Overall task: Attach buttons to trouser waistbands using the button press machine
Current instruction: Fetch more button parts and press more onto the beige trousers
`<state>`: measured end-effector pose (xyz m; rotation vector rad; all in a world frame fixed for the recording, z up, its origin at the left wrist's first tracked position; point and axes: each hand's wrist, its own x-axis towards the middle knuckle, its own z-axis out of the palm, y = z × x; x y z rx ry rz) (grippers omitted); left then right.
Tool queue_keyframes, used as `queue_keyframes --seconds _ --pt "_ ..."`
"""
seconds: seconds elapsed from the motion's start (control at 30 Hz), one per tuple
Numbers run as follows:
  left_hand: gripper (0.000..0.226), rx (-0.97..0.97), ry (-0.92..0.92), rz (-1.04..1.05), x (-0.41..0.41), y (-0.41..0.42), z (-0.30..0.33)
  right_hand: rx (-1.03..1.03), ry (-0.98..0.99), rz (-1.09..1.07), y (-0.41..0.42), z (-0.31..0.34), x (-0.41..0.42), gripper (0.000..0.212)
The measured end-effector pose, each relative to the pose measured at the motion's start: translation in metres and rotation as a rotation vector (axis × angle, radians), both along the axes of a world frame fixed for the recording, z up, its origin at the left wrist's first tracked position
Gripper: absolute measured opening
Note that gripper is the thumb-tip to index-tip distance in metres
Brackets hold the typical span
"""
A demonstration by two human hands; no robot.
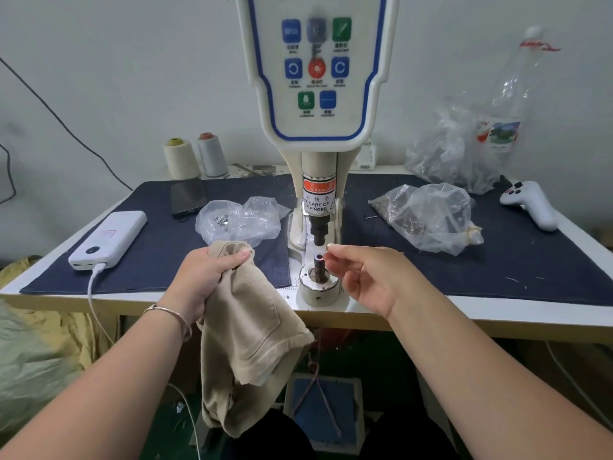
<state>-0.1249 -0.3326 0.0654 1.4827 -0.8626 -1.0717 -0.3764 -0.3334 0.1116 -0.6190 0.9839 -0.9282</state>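
My left hand [205,273] grips a bunched end of the beige trousers [252,327], which hang down over the table's front edge just left of the button press machine [318,78]. My right hand [361,273] hovers at the right of the lower die [319,260]. Its forefinger and thumb tips lie close to the die's top, slightly apart, and I see nothing between them. The upper punch [319,232] stands raised a short way above the die. The die rises from a round white base [320,288].
A clear bag with a few metal buttons [238,220] lies left of the press, and two fuller bags [428,217] [454,151] lie to the right. A power bank [109,239], phone [187,197], two thread cones [180,159] and a white controller [530,204] sit on the dark cloth. A foot pedal [323,406] lies below.
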Motion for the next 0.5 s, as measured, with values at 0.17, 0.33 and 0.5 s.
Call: queue_keyframes --seconds 0.17,0.33,0.5 --pt "0.011 -0.025 0.013 -0.009 -0.0011 0.0001 0.0007 0.112 -0.083 0.025 -0.002 0.0016 0.0041 0.007" --pt "0.007 -0.04 0.021 -0.028 -0.0016 0.0011 -0.0006 0.212 -0.198 0.031 -0.0013 0.0031 0.0075 0.007" --pt "0.008 -0.047 0.014 -0.037 -0.0011 0.0014 -0.0006 0.27 -0.261 0.004 -0.0011 0.0032 0.0087 0.009"
